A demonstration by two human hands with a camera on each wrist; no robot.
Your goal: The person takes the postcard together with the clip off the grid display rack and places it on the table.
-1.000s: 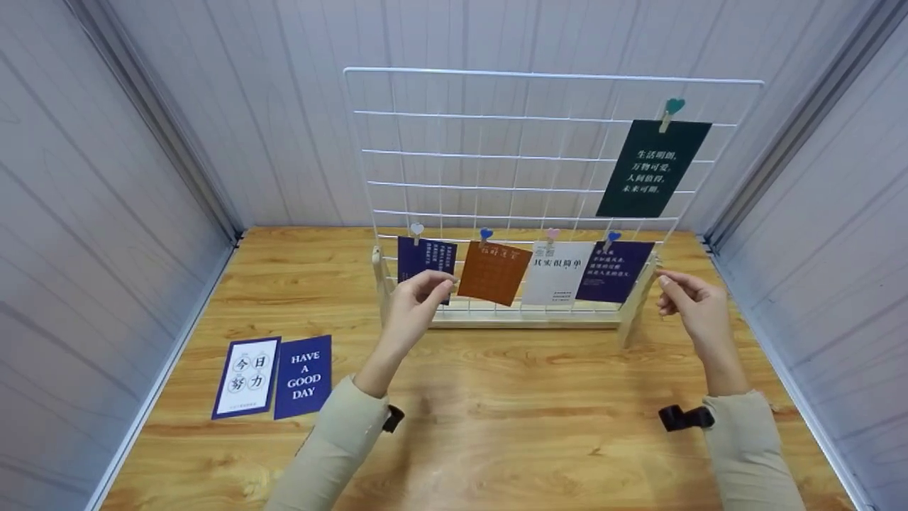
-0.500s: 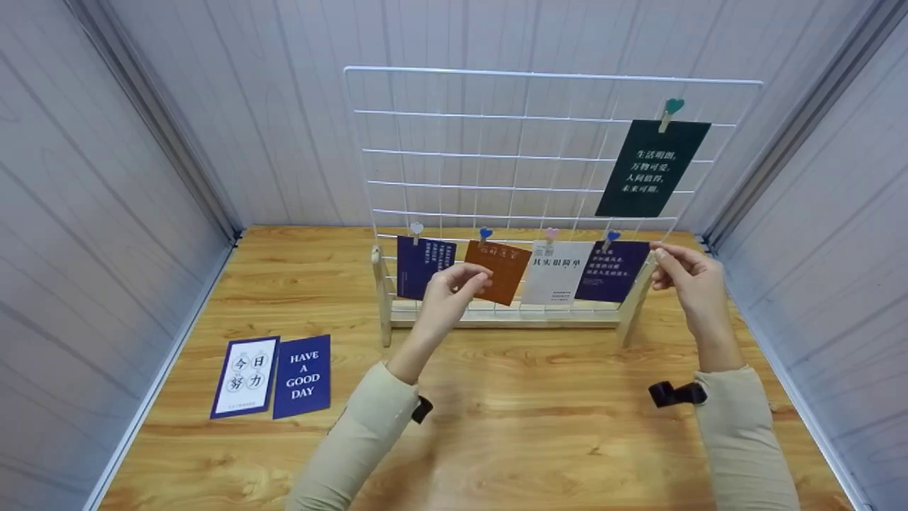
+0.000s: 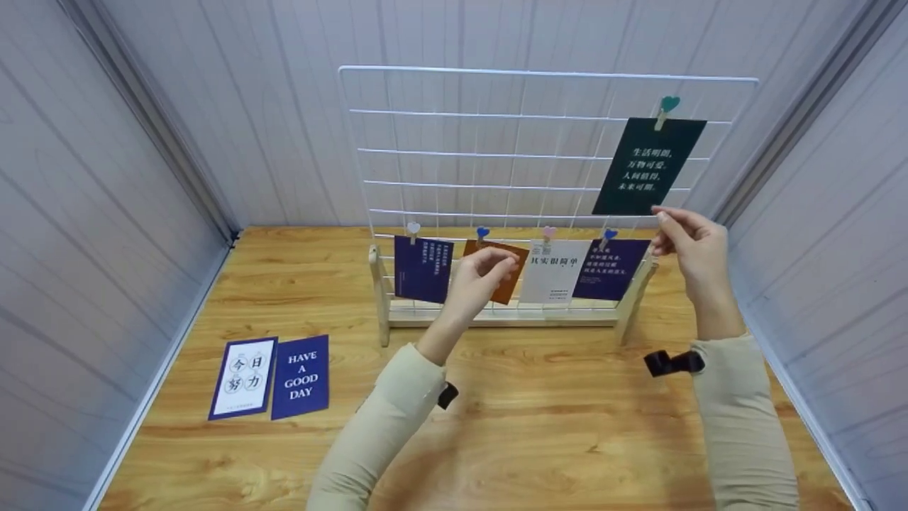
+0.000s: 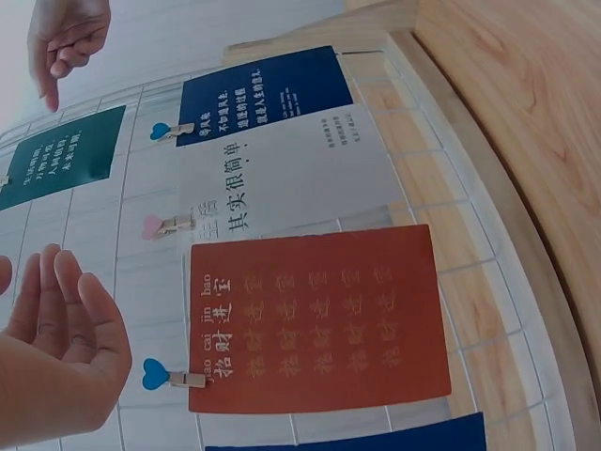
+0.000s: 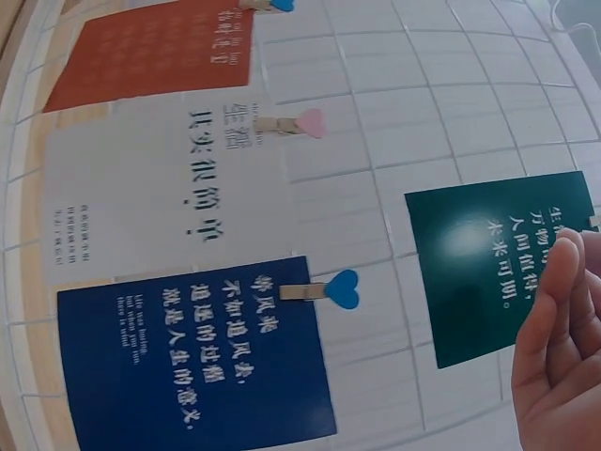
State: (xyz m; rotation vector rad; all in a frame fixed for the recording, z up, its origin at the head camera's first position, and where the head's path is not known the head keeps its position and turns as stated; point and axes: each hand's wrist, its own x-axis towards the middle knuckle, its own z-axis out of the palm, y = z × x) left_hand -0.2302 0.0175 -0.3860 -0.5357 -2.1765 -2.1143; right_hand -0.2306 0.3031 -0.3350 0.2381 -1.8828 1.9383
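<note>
A white wire grid (image 3: 496,152) stands in a wooden base. Heart clips hold a row of cards low on it: navy (image 3: 422,268), orange (image 3: 509,284), white (image 3: 555,271) and another navy one (image 3: 610,259). A dark green card (image 3: 649,167) hangs at the upper right. My left hand (image 3: 507,259) hovers empty in front of the orange card (image 4: 315,324), fingers relaxed (image 4: 56,310), near its blue clip (image 4: 160,376). My right hand (image 3: 663,220) is empty beside the green card's (image 5: 488,263) lower right corner, fingers (image 5: 563,272) loosely extended.
Two loose cards lie on the wooden table at the left: a white one with a blue border (image 3: 243,376) and a navy "HAVE A GOOD DAY" card (image 3: 301,376). Panelled walls close in on both sides and behind the grid. The stand's wooden posts (image 3: 379,298) rise at each end.
My left hand moved right from the left navy card to the orange card. My right hand rose from the stand's right post to the green card's lower corner.
</note>
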